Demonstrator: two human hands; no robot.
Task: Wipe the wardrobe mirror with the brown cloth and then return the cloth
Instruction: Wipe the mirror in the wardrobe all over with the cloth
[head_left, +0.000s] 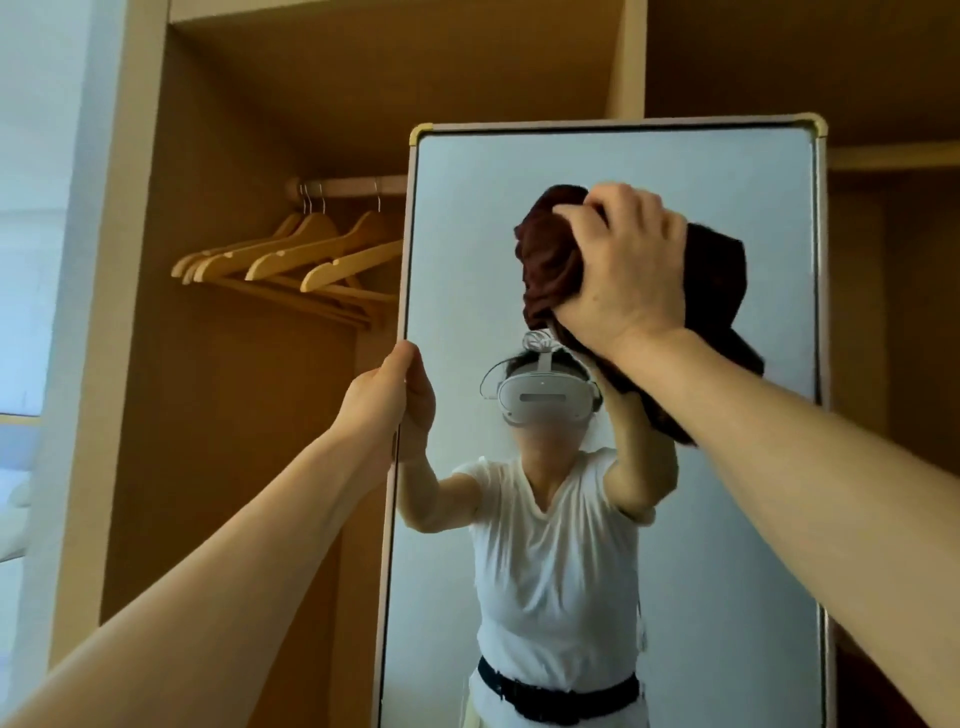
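The tall wardrobe mirror (467, 218) stands in front of me in a pale frame with gold corner caps. My right hand (623, 270) presses a bunched brown cloth (545, 260) against the upper part of the glass. Cloth folds spill out to the left, right and below the hand. My left hand (387, 395) grips the mirror's left edge at mid height, thumb on the front. The glass reflects a person in a white T-shirt and a headset.
An open wooden wardrobe (234, 415) surrounds the mirror. Several wooden hangers (291, 254) hang from a rail (353, 186) at the upper left, close to the mirror's left edge. A shelf (893, 156) sits at the right. A bright white wall is at far left.
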